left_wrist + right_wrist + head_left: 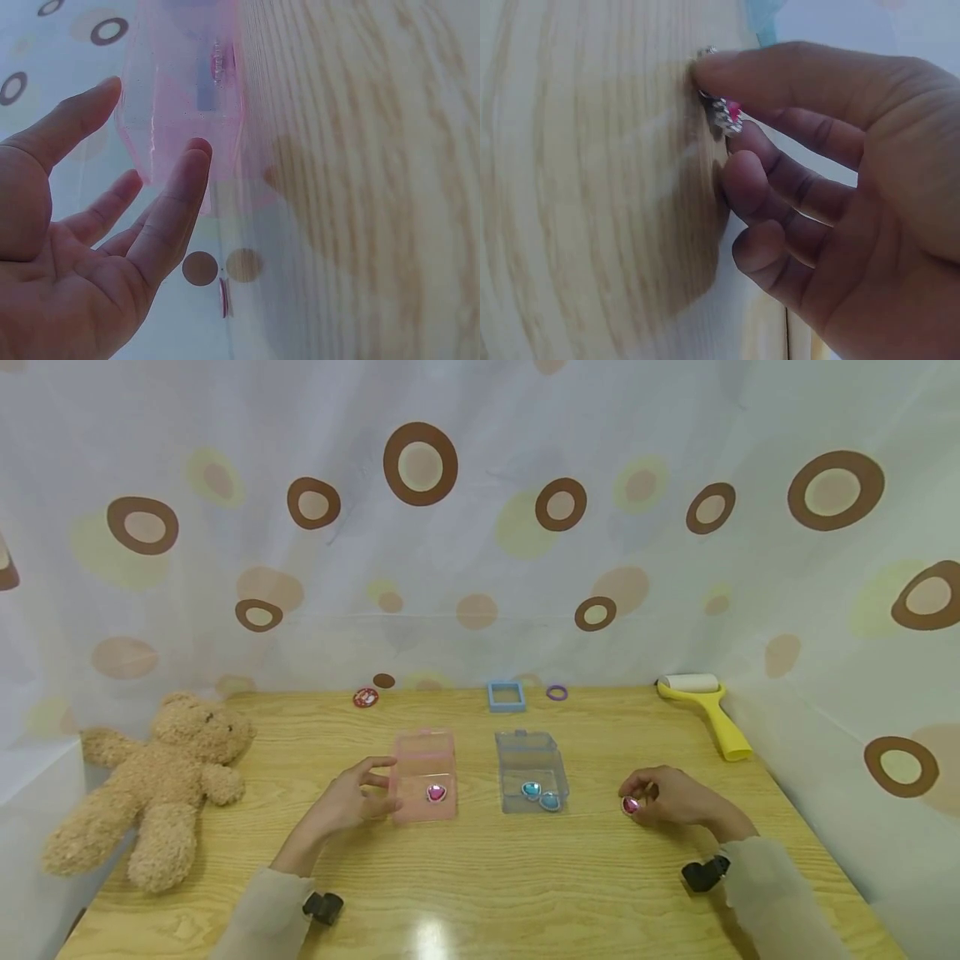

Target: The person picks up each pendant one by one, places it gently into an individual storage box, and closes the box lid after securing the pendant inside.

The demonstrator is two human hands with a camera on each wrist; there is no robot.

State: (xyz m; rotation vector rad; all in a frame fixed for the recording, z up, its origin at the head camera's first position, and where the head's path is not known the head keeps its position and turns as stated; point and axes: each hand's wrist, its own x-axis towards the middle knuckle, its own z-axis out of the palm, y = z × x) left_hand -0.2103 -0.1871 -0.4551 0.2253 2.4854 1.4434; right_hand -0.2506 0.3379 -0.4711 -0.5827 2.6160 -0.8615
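Observation:
My right hand [671,797] pinches a pink gem with a silvery beaded rim [631,805] between thumb and fingers, low over the table. In the right wrist view the thumb covers part of this gem [729,118]. My left hand [351,802] is at the left side of a clear pink box [423,810], fingers spread and holding nothing. The box has its lid up, and another pink gem [436,793] lies inside. To its right, a clear bluish-grey box [517,804], lid also raised, contains two blue gems, one [531,790] overlapping the other [550,801].
A teddy bear [161,785] lies at the left. Along the back are a red round badge [366,697], a light blue square frame [491,697] and a purple ring [557,698]. A yellow-handled lint roller [716,718] lies back right. A spotted curtain [480,543] encloses the table.

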